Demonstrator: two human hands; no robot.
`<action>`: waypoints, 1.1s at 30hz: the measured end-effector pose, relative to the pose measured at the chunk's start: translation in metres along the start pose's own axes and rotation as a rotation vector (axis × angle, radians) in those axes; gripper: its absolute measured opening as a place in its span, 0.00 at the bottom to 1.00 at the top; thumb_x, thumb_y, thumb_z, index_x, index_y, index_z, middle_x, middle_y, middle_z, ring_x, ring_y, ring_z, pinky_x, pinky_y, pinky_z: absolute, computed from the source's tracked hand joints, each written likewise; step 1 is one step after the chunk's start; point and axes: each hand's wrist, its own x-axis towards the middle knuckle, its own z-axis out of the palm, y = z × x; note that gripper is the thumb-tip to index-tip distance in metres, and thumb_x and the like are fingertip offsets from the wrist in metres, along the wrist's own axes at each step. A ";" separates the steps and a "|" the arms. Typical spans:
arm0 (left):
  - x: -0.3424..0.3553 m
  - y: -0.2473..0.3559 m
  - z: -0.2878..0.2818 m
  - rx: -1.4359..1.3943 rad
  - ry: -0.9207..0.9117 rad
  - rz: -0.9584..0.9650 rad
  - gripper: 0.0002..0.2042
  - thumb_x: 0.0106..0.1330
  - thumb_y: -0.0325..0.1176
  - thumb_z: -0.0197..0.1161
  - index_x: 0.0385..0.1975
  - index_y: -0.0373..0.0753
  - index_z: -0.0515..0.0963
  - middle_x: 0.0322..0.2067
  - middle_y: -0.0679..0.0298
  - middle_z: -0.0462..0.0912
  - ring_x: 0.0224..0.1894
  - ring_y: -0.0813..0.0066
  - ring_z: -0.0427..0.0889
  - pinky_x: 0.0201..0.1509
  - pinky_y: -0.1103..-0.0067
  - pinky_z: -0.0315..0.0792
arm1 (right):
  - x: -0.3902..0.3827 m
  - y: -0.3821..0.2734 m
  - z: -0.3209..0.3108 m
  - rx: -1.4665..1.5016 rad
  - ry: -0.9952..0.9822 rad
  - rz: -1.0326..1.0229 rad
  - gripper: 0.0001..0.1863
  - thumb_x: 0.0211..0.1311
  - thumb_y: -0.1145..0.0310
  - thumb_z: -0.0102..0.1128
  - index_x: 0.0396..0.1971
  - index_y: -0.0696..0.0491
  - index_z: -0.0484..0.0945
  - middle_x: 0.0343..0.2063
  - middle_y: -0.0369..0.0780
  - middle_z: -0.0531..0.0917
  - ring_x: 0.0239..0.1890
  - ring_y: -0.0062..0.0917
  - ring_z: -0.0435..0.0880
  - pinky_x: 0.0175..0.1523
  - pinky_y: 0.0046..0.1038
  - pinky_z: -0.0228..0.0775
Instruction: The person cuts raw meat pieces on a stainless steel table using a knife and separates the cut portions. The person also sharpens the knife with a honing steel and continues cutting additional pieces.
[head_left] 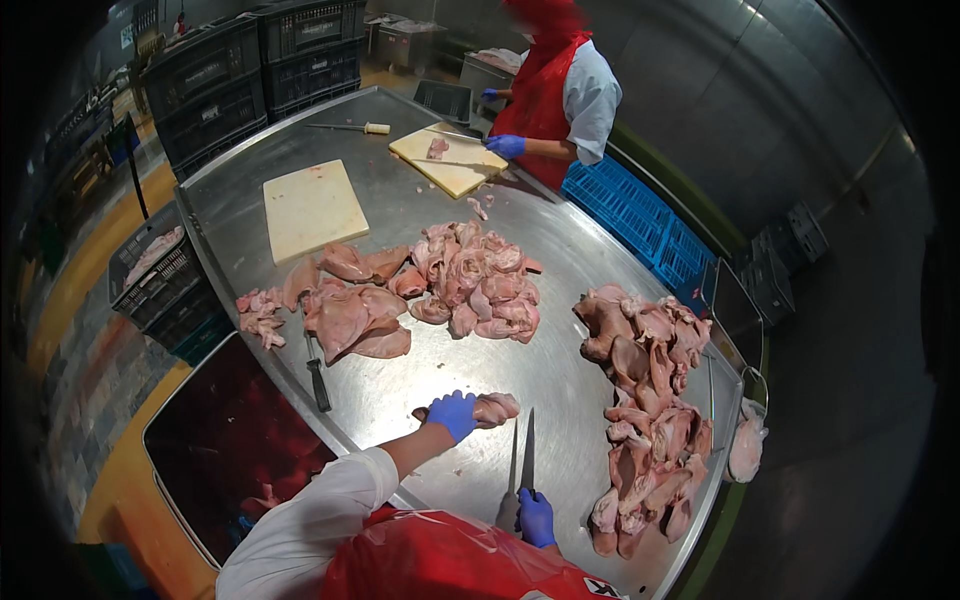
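Observation:
My left hand (452, 414), in a blue glove, is closed over a pink piece of meat (496, 408) lying on the steel table (400, 455). Both ends of the piece show past the fingers. In my right hand (536, 517), also gloved in blue, is a knife (529, 450), its long narrow blade pointing away from me, just right of the meat. The fingers wrap its handle, which is mostly hidden. Beyond my left hand lie a middle heap of meat pieces (480, 280) and some broad skin-covered pieces (345, 315). Another long heap (655, 420) spreads along the right side.
A loose dark-handled knife (317, 385) lies left of my left hand. White cutting boards (315, 210) stand farther off, where a co-worker (550, 100) in a red apron holds a knife. A dark red-stained bin (215, 450) adjoins the table's left edge. Black crates (205, 90) are stacked behind.

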 end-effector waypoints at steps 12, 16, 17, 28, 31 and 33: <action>-0.007 -0.020 0.025 0.010 0.216 0.118 0.14 0.72 0.42 0.54 0.36 0.41 0.83 0.32 0.53 0.83 0.34 0.56 0.84 0.42 0.59 0.75 | 0.032 -0.019 0.005 -0.241 0.046 -0.075 0.26 0.74 0.45 0.52 0.32 0.56 0.74 0.18 0.39 0.76 0.16 0.26 0.76 0.24 0.34 0.71; -0.019 -0.015 0.011 -0.044 0.268 0.167 0.24 0.66 0.49 0.65 0.54 0.40 0.75 0.45 0.57 0.79 0.46 0.56 0.79 0.51 0.63 0.71 | 0.008 -0.036 0.006 -0.146 -0.017 -0.096 0.19 0.75 0.53 0.56 0.38 0.56 0.77 0.20 0.40 0.76 0.19 0.26 0.75 0.25 0.31 0.67; -0.022 -0.014 0.014 -0.068 0.300 0.176 0.25 0.65 0.50 0.65 0.54 0.39 0.75 0.45 0.56 0.79 0.47 0.56 0.78 0.52 0.63 0.70 | 0.011 -0.024 0.006 -0.232 -0.003 -0.138 0.20 0.75 0.53 0.56 0.38 0.58 0.77 0.22 0.45 0.79 0.23 0.34 0.78 0.30 0.36 0.70; 0.011 -0.026 0.003 -0.251 0.200 0.076 0.15 0.66 0.40 0.61 0.51 0.46 0.78 0.42 0.54 0.81 0.46 0.53 0.80 0.51 0.61 0.74 | 0.032 -0.035 -0.003 -0.516 0.052 -0.315 0.23 0.73 0.52 0.58 0.39 0.61 0.78 0.24 0.52 0.81 0.24 0.37 0.81 0.33 0.38 0.70; 0.023 -0.026 -0.020 -0.248 0.114 0.004 0.16 0.66 0.42 0.62 0.51 0.45 0.79 0.41 0.51 0.82 0.44 0.51 0.82 0.51 0.60 0.75 | 0.040 -0.038 -0.010 -0.444 0.060 -0.289 0.22 0.73 0.52 0.58 0.38 0.60 0.79 0.21 0.50 0.79 0.21 0.31 0.78 0.30 0.37 0.69; 0.022 -0.020 -0.030 -0.343 0.214 0.024 0.19 0.65 0.47 0.64 0.50 0.42 0.80 0.40 0.50 0.83 0.42 0.50 0.84 0.48 0.58 0.76 | 0.041 -0.043 -0.011 -0.413 0.067 -0.269 0.23 0.73 0.52 0.58 0.37 0.62 0.79 0.23 0.51 0.81 0.23 0.34 0.80 0.32 0.38 0.71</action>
